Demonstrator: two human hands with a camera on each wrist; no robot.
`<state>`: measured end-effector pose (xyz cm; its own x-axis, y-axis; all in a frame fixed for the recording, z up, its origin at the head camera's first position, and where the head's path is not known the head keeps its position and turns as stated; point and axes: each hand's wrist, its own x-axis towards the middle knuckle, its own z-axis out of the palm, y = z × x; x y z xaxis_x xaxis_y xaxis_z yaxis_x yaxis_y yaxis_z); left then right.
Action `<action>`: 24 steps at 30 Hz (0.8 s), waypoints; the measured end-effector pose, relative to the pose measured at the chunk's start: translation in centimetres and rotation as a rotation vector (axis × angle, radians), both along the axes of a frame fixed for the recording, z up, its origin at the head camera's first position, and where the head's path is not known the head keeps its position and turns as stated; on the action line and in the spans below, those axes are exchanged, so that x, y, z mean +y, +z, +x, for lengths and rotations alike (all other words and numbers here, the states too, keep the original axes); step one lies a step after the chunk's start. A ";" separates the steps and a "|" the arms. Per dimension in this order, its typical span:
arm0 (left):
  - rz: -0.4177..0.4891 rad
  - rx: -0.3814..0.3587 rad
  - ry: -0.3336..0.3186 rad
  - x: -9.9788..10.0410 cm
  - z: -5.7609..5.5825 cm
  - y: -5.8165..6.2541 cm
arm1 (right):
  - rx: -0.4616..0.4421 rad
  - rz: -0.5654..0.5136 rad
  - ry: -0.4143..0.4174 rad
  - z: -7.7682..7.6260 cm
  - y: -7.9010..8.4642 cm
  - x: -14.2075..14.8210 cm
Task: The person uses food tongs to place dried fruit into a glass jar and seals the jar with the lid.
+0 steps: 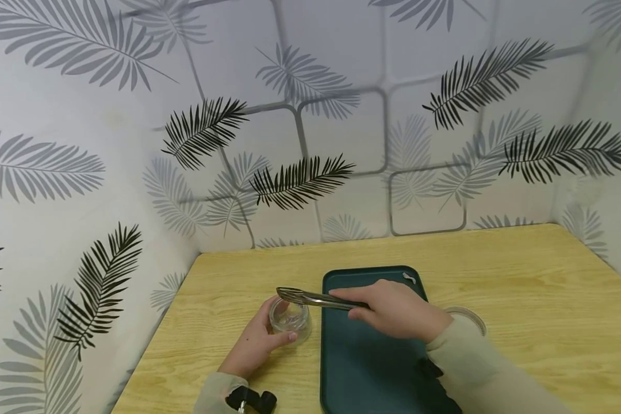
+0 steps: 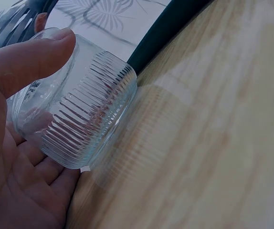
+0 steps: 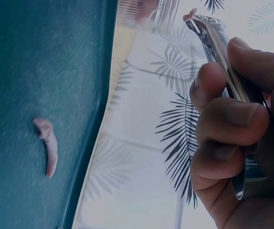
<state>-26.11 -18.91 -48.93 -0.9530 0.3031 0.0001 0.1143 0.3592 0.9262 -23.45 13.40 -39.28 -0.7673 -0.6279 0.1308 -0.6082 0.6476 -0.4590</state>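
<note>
My left hand (image 1: pixel 256 345) grips a clear glass jar (image 1: pixel 296 325) on the table, left of the dark green tray (image 1: pixel 362 362). Ribbed sides show on the jar in the left wrist view, with the thumb near its rim and fingers behind it. My right hand (image 1: pixel 393 310) holds metal tongs (image 1: pixel 318 299), whose tips point left over the jar. In the right wrist view a small pinkish scrap (image 3: pixel 190 15) sits at the tongs' tips. Another thin, pinkish, curved piece (image 3: pixel 51 148) lies on the tray, near its far right corner in the head view.
A round, pale-rimmed object (image 1: pixel 468 315) lies right of the tray, partly hidden by the right sleeve. The wood-grain table (image 1: pixel 528 287) extends to a leaf-patterned wall (image 1: pixel 341 144) behind and at the left. A black device (image 1: pixel 250 398) is strapped to the left wrist.
</note>
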 end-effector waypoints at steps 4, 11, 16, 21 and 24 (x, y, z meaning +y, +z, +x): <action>-0.005 -0.004 -0.001 0.0 0.0 0.0 | 0.005 0.013 -0.004 -0.1 0.2 -0.8; -0.026 -0.011 -0.002 0.0 -0.1 0.1 | -0.027 0.052 -0.020 0.0 0.0 -1.0; -0.023 -0.010 0.001 0.0 -0.1 0.2 | -0.032 0.051 -0.049 0.1 -0.1 -0.5; -0.013 -0.007 -0.002 0.0 0.0 0.2 | -0.032 0.041 -0.062 0.1 -0.5 0.4; -0.012 -0.002 -0.004 -0.1 -0.1 0.1 | -0.045 0.031 -0.064 0.1 -0.7 1.0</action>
